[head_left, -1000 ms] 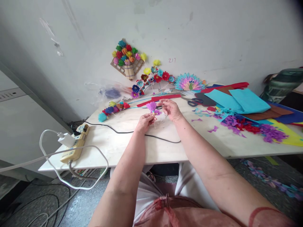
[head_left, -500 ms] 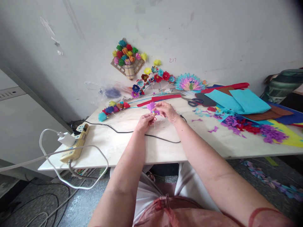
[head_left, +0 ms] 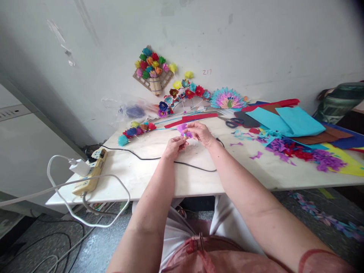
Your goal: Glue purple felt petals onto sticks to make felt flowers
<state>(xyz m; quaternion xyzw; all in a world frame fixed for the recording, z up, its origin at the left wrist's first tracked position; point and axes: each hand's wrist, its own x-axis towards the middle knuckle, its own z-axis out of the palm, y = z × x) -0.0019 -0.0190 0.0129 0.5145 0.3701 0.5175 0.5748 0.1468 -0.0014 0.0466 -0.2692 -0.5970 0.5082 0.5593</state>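
Observation:
Over the middle of the white table, my left hand pinches a thin stick that carries a small purple paper flower. My right hand is closed in a pinch on the flower's petals from the right side. Both hands meet just above the tabletop. A black cord lies on the table under my wrists.
Finished paper flowers lie at the back left, more flowers and a flower basket by the wall. Scissors, blue felt sheets and purple scraps cover the right side. A power strip sits at the left edge.
My right hand has moved left from beside the flower onto its petals and pinched them. The left hand has barely moved.

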